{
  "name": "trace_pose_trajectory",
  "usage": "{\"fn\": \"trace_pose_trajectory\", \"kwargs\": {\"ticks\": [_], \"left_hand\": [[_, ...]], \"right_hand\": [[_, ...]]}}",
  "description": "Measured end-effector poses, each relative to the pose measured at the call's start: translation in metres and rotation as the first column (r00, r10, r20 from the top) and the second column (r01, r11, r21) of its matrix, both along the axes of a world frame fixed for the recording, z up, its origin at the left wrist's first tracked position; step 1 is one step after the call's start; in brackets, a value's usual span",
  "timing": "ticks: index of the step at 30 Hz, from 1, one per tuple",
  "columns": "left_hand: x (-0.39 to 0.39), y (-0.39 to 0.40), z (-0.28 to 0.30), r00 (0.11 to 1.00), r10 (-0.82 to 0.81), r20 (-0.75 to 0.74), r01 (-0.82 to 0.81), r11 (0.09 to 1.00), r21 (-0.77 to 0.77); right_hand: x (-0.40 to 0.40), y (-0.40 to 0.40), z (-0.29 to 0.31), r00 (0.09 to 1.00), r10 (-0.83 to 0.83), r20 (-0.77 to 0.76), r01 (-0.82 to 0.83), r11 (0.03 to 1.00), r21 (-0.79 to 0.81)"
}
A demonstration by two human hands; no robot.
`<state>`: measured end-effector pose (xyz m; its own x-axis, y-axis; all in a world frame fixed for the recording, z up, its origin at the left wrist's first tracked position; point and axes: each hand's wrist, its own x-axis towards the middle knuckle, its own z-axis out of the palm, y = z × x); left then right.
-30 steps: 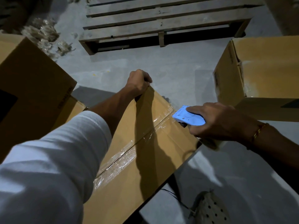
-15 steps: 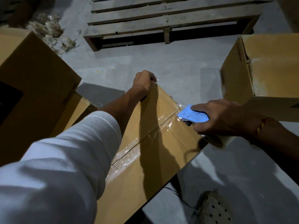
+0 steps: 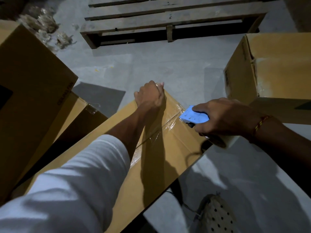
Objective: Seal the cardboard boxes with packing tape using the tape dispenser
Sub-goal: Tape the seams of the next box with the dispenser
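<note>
Box corner gets pinned by left hand, fingers curled over its far edge, probably so right hand, gripping the tape dispenser, can pull tape tight.

Head view, steeply downward, close

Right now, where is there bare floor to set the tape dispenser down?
Bare floor lies between the pallet, the box being taped and the right-hand box. It is crowded on the left, where boxes crowd together.
</note>
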<state>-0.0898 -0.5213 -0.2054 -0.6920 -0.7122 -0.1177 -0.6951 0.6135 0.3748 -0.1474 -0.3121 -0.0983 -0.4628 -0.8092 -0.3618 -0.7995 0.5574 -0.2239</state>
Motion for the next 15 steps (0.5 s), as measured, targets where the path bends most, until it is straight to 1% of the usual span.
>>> {"fn": "trace_pose_trajectory", "kwargs": {"ticks": [2,6,12,15], "left_hand": [[0.002,0.003,0.001,0.998,-0.017,0.057,0.018,1.0,-0.022],[0.002,0.003,-0.001,0.99,-0.041,0.132,0.044,0.999,-0.016],[-0.002,-0.002,-0.006,0.979,-0.051,0.199,0.055,0.998,-0.013],[-0.002,-0.004,-0.009,0.975,-0.07,0.211,0.077,0.997,-0.023]], "right_hand": [[-0.001,-0.002,0.001,1.0,-0.011,0.016,0.011,1.0,0.012],[-0.007,-0.005,0.009,0.996,-0.025,0.08,0.016,0.993,0.119],[-0.007,0.021,0.02,0.994,0.081,0.073,-0.099,0.951,0.294],[-0.003,0.037,0.02,0.995,0.081,0.061,-0.095,0.955,0.28]]}}
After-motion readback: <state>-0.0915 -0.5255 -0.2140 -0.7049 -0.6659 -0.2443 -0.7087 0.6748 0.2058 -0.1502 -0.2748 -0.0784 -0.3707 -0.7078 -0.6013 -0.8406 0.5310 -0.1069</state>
